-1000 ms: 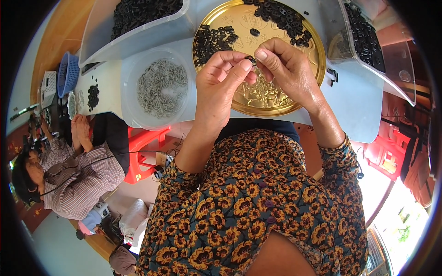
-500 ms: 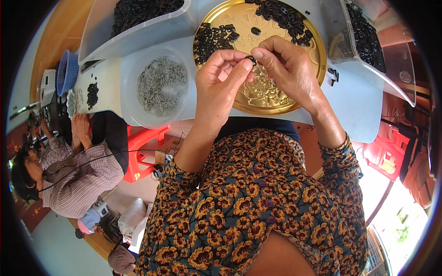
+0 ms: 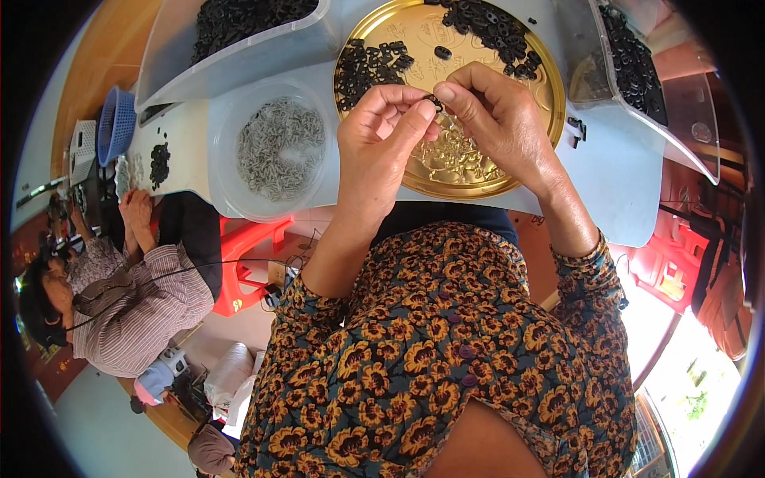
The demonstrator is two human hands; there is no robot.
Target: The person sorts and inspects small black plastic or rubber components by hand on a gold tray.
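My left hand [image 3: 376,147] and my right hand [image 3: 498,119] meet above a round gold tray [image 3: 555,131]. Pinched between their thumbs and fingers is a small black plastic piece [image 3: 434,102], partly covered by the fingertips. Beyond the hands on the tray lie a heap of black pieces with holes [image 3: 370,70] on the left and a heap of black oval pieces [image 3: 494,36] on the right. A single black oval piece [image 3: 442,52] sits between the heaps. Left of my left hand stands a clear round tub [image 3: 225,179] of small silver metal parts [image 3: 280,147], perhaps screws.
Clear bins hold more black pieces at the far left [image 3: 319,32] and right [image 3: 613,92]. A few black bits [image 3: 576,131] lie right of the tray. A blue basket [image 3: 118,123], a red stool [image 3: 239,275] and a person in a striped shirt [image 3: 139,311] are at left.
My hands stay nearly in place; the fingertips and the black piece shift very slightly. At the left, the other person's hands have drawn together and moved a little.
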